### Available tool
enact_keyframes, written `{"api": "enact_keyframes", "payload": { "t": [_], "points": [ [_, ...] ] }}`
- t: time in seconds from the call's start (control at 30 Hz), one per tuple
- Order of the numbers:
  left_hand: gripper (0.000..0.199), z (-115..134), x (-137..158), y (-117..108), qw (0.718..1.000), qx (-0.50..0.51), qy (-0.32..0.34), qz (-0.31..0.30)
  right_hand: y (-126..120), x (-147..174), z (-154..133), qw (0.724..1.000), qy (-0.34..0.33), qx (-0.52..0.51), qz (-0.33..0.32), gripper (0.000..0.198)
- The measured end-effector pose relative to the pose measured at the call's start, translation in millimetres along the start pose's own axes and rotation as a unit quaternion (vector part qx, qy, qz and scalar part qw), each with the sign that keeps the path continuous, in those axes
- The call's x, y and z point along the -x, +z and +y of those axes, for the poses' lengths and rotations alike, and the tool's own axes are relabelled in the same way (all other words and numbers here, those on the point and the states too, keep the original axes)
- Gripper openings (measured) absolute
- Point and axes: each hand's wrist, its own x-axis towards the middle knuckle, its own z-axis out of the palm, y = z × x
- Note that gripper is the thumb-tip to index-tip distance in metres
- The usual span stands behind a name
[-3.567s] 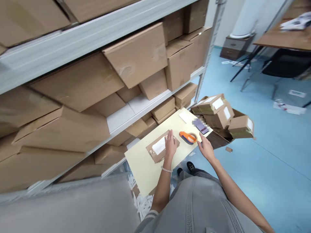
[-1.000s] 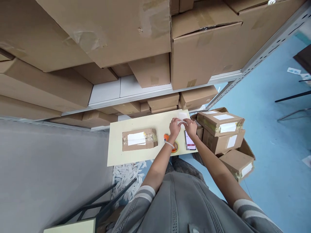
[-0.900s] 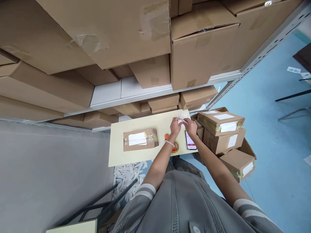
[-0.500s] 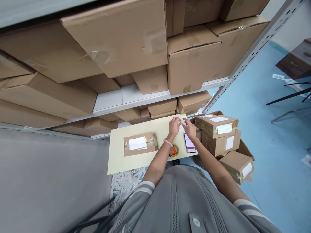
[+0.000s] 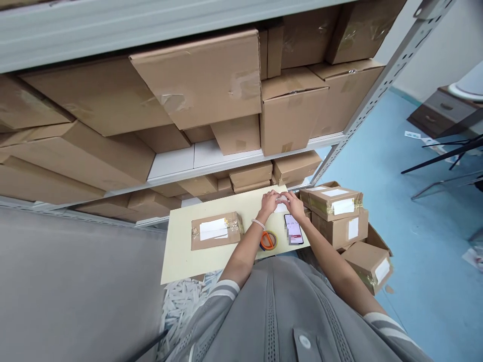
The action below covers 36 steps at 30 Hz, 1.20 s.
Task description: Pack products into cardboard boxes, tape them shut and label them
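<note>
My left hand (image 5: pixel 269 202) and my right hand (image 5: pixel 294 205) meet near the far right end of the pale yellow table (image 5: pixel 177 251). Between their closed fingertips is a small white piece (image 5: pixel 281 199), perhaps paper; its exact kind is too small to make out. White paper (image 5: pixel 280 207) lies on the table just beneath. Close to my right wrist a phone (image 5: pixel 294 229) rests with its screen lit. Orange-handled scissors (image 5: pixel 267 241) and a tape roll (image 5: pixel 274 242) lie together beside my left forearm. Further left sits a taped cardboard box (image 5: pixel 217 231) bearing white labels.
Shelves (image 5: pixel 211 163) packed with cardboard boxes stand beyond the table. To the right, labelled parcels (image 5: pixel 339 226) are stacked close to my right forearm. Shredded paper (image 5: pixel 181 301) lies below the table's left front edge. A metal shelf post (image 5: pixel 358 115) rises at right.
The camera view has tilted a little, so the shelves appear lower. Both hands stay together over the same spot, fingers slightly shifted around the white piece.
</note>
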Motion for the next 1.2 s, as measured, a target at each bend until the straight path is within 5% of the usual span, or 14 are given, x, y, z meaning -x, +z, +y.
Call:
{"api": "enact_keyframes", "payload": {
  "t": [0.17, 0.4, 0.57, 0.93, 1.2],
  "points": [
    [0.014, -6.1, 0.8, 0.4, 1.0, -0.013, 0.01, -0.005, -8.1, -3.2, 6.4, 0.999, -0.021, 0.034, -0.02, 0.028],
    [0.015, -7.6, 6.9, 3.2, 0.999, -0.016, 0.038, -0.022, -12.5, -10.0, 19.7, 0.996, -0.069, 0.047, 0.035, 0.025],
    [0.011, -7.4, 7.6, 1.0, 0.997, -0.01, 0.069, -0.033, -11.1, -16.1, 17.7, 0.993, -0.12, 0.018, -0.011, 0.018],
    [0.018, -9.5, 7.8, 4.5, 0.999, 0.044, 0.015, -0.001, -23.8, -16.2, 20.8, 0.992, 0.047, 0.032, -0.109, 0.025],
    [0.02, -29.4, 11.0, 0.2, 0.995, 0.098, -0.031, 0.004, -37.8, -13.5, 63.8, 0.983, 0.179, -0.027, 0.011, 0.033]
  ]
}}
